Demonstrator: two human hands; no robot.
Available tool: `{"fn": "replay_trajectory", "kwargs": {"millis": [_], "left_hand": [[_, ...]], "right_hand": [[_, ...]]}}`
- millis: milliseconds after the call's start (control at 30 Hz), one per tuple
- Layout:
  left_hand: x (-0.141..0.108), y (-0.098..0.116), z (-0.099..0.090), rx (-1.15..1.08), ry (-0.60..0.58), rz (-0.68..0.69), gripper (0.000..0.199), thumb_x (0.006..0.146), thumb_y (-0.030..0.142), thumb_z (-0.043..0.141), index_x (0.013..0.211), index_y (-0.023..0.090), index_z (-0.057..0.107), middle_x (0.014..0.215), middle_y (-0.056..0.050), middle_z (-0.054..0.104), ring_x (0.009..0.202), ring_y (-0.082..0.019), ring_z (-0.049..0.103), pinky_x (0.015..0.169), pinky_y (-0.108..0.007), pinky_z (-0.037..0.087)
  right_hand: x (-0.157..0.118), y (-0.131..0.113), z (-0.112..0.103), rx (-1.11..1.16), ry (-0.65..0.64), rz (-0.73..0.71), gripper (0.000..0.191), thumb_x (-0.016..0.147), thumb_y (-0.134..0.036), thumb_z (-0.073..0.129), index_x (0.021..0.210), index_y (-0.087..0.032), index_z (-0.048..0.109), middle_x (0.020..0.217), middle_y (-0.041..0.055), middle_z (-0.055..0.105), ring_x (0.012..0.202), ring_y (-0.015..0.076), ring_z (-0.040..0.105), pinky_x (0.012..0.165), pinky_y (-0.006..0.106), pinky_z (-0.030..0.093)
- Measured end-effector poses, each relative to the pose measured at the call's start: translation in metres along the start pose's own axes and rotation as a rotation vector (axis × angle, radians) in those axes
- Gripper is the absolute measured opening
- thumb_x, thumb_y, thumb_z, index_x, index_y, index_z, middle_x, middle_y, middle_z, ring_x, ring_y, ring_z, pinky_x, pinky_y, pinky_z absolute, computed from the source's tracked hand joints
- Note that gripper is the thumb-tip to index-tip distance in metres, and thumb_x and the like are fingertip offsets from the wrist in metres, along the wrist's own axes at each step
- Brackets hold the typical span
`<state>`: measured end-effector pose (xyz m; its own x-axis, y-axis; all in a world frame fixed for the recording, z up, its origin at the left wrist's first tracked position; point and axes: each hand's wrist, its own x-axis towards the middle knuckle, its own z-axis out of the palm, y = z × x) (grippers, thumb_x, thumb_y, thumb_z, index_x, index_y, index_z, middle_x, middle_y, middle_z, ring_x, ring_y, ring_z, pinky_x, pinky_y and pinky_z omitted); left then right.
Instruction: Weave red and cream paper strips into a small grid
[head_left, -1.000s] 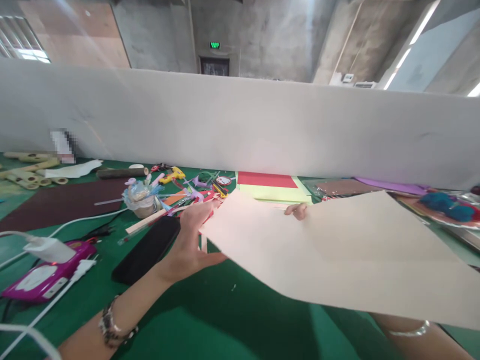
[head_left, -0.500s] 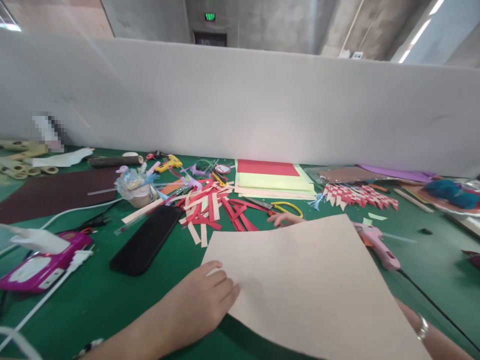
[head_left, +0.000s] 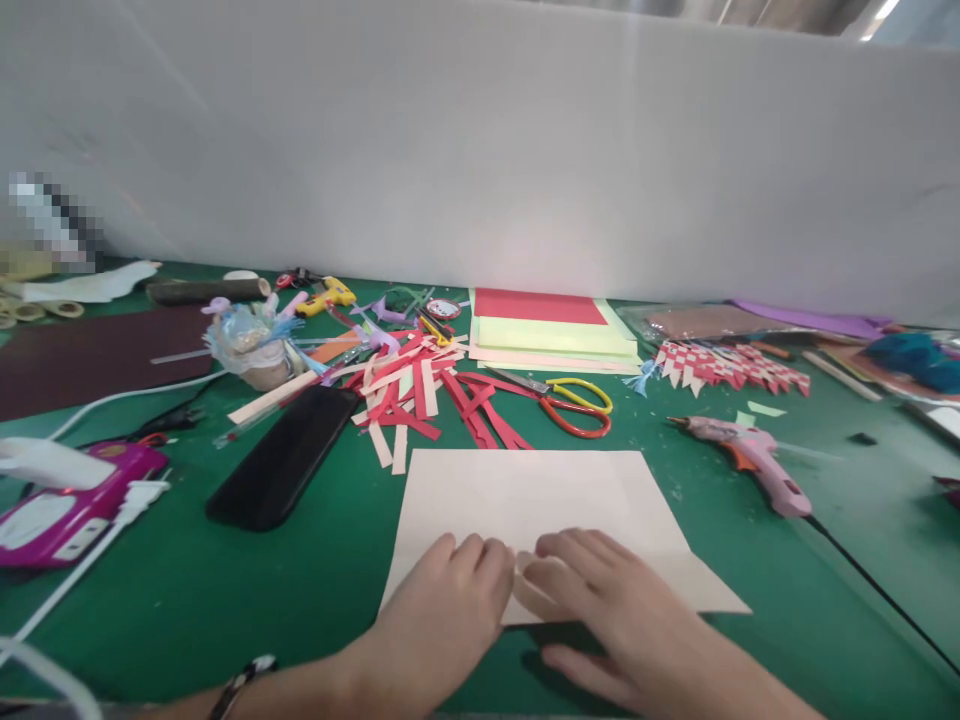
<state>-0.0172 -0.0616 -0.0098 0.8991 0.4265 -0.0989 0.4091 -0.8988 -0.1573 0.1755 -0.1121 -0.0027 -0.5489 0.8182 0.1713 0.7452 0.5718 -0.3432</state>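
Observation:
A pale peach sheet of paper (head_left: 525, 490) lies on the green table in front of me. A crease or fold runs across it, and its right corner sticks out beyond the rest. My left hand (head_left: 457, 605) is closed at the near edge, fingers curled over the paper there. Close beside it, my right hand (head_left: 600, 590) rests on the paper, its fingers bent and apart from the thumb, which hangs below the near edge. The paper beneath my palms is hidden. Just beyond the sheet lie scissors (head_left: 576, 408) with red and yellow handles.
Red and peach paper strips (head_left: 420, 390) are heaped beyond the sheet. A black phone (head_left: 285, 460) and a magenta power strip (head_left: 90, 490) lie left. A pink glue gun (head_left: 757, 460) with a cord lies right. Coloured paper sheets (head_left: 551, 335) stand near the white partition (head_left: 450, 150).
The sheet has come down from a raised, curved position onto the table. My right hand has moved from its far edge to the near edge beside my left hand. The view has tilted down.

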Motion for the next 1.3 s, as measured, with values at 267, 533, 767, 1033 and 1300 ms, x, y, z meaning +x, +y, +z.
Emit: {"fn": "replay_trajectory", "kwargs": {"millis": [267,533,767,1033,1300], "left_hand": [[-0.011,-0.013,0.014,-0.163,0.143,0.072,0.017,0.081,0.033,0.059,0.089,0.02,0.055,0.079,0.001,0.058,0.071,-0.015,0.053,0.055,-0.027,0.034],[-0.01,-0.036,0.009,-0.34,0.114,0.044,0.032,0.093,0.025,0.035,0.071,0.018,0.057,0.068,0.002,0.057,0.059,-0.01,0.053,0.051,-0.023,0.031],[-0.017,-0.045,0.023,-0.434,0.092,-0.087,0.04,0.093,0.035,0.033,0.065,0.017,0.053,0.061,0.002,0.054,0.056,-0.01,0.05,0.052,-0.023,0.029],[-0.041,-0.047,0.031,-0.787,0.148,-0.267,0.027,0.089,0.029,0.043,0.073,0.02,0.062,0.072,0.002,0.061,0.067,-0.01,0.053,0.065,-0.022,0.035],[-0.05,-0.043,0.031,-0.719,0.181,-0.362,0.024,0.083,0.037,0.052,0.07,0.02,0.062,0.074,0.0,0.06,0.069,-0.013,0.053,0.067,-0.025,0.036]], "right_hand": [[-0.014,0.009,0.031,-0.101,0.074,-0.034,0.018,0.088,-0.014,0.041,0.096,-0.021,0.056,0.093,0.0054,0.065,0.09,0.0165,0.06,0.074,0.028,0.048],[-0.008,0.021,0.013,-0.132,0.011,0.053,0.028,0.092,-0.019,0.033,0.084,-0.02,0.06,0.068,0.0026,0.062,0.059,0.0146,0.057,0.054,0.027,0.041],[-0.003,0.029,0.024,-0.315,0.016,0.003,0.023,0.09,-0.018,0.04,0.073,-0.019,0.056,0.065,0.0009,0.059,0.058,0.0146,0.051,0.06,0.03,0.033],[-0.002,0.038,0.021,-0.204,-0.025,-0.027,0.021,0.091,-0.02,0.038,0.083,-0.02,0.057,0.072,0.0006,0.06,0.064,0.0145,0.051,0.064,0.03,0.032],[0.001,0.032,0.024,-0.239,0.028,-0.038,0.022,0.091,-0.018,0.038,0.077,-0.019,0.056,0.071,0.0001,0.058,0.063,0.014,0.048,0.064,0.029,0.03]]}}
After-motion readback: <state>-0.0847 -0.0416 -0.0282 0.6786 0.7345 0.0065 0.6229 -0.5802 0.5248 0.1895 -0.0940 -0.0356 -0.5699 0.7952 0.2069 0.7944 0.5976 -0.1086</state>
